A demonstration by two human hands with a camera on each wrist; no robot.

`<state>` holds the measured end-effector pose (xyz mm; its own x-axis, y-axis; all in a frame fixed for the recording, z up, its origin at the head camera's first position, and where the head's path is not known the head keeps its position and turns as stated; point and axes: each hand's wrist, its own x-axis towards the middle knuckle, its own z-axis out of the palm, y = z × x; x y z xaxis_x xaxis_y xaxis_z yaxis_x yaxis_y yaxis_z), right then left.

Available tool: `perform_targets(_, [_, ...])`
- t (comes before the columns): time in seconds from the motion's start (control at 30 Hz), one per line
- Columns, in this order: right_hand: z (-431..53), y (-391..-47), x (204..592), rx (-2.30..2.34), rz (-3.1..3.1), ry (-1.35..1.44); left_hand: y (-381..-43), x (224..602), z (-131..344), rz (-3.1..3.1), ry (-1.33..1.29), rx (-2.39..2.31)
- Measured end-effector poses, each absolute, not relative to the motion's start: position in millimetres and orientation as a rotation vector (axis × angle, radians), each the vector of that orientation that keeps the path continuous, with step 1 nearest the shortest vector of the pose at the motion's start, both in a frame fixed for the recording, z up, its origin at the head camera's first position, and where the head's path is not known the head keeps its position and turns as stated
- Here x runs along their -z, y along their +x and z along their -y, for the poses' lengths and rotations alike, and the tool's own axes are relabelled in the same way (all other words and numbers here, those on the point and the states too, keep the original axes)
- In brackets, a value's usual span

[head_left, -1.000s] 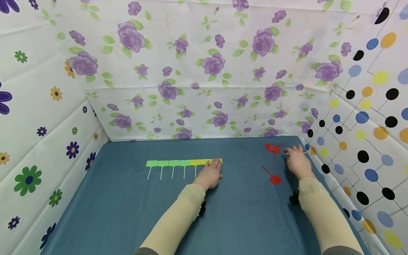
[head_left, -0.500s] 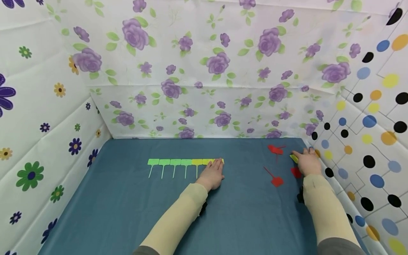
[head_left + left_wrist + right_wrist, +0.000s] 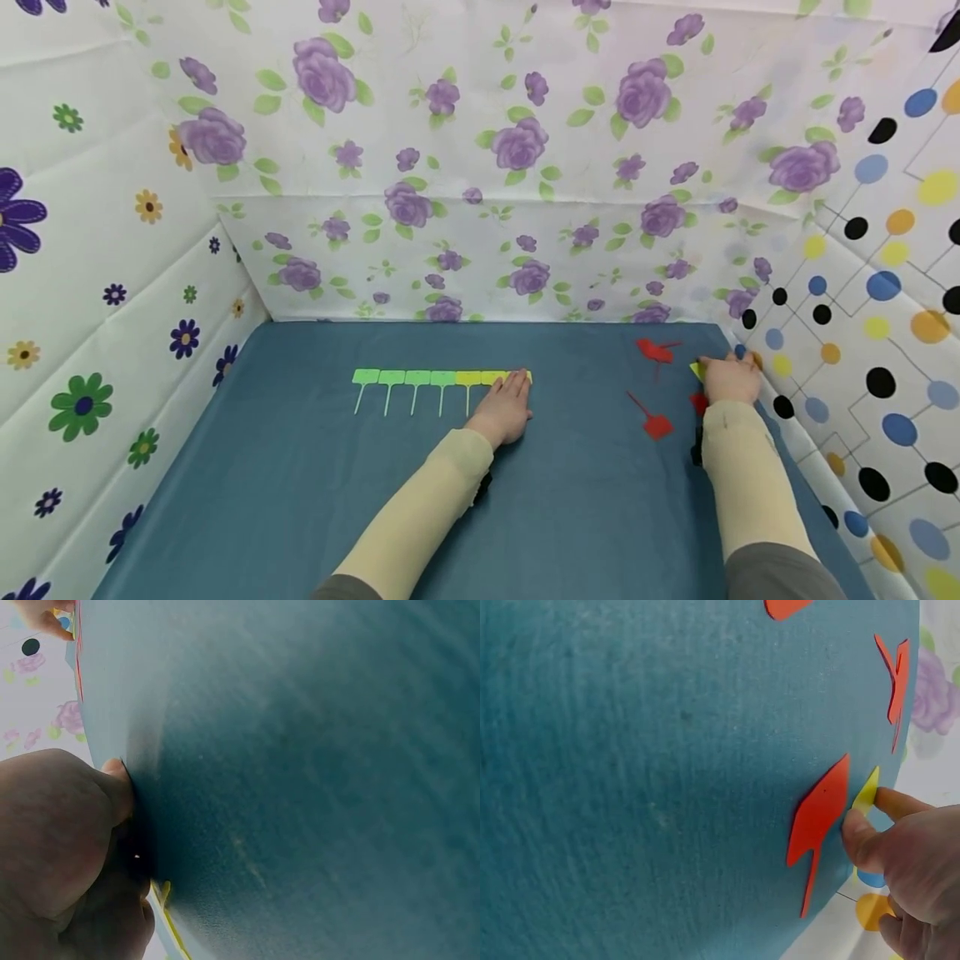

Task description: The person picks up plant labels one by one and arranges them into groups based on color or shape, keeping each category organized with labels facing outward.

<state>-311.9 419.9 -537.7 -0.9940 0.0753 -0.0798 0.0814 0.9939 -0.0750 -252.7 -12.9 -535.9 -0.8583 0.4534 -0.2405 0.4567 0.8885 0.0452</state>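
Head view, from the left: four green tags [image 3: 392, 377] stand edge to edge on the blue cloth [image 3: 300, 500], stems toward the person, and yellow tags [image 3: 468, 377] carry the same line on rightward. That much of the row looks done. The left hand [image 3: 504, 407] lies over its right end, fingers fairly straight and close together, hiding how many yellow ones are there. Well apart to the right, red tags [image 3: 657, 427] lie scattered at odd angles, some overlapping; judging by the row, these are left to place. Farthest right, the right hand [image 3: 732, 380] pinches a loose yellow tag [image 3: 866, 793] between thumb and forefinger, just beside a red one, not yet in line.
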Motion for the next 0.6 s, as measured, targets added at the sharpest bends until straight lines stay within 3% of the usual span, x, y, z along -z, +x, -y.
perform_targets(0.6, [-408,-309,535,0.071,-3.083,0.224,-252,539,14,-2.811,0.684,0.007])
